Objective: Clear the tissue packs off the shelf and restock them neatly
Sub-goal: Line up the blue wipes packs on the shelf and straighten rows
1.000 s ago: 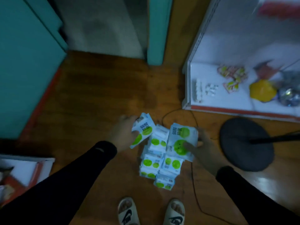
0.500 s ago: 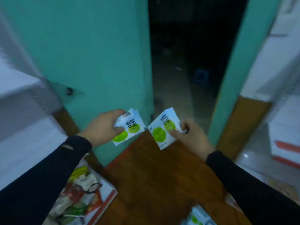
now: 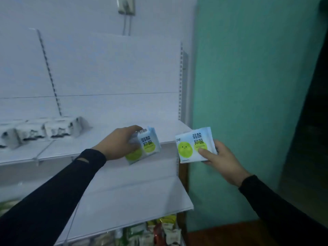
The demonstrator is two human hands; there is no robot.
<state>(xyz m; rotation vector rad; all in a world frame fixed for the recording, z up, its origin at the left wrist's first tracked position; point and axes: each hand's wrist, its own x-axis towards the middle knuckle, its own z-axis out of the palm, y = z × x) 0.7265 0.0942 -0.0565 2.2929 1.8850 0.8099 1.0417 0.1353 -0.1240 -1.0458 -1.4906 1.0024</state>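
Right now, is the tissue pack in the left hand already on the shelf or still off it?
Off it, as far as shows. The left hand grips the tissue pack at the shelf's front edge, tilted, its lower corner hanging below the lip.

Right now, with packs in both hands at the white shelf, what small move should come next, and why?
Probably set the left hand's tissue packs down on the upper shelf: they hover at its front edge, beside bare space, while the right hand holds its pack off the shelf's end.
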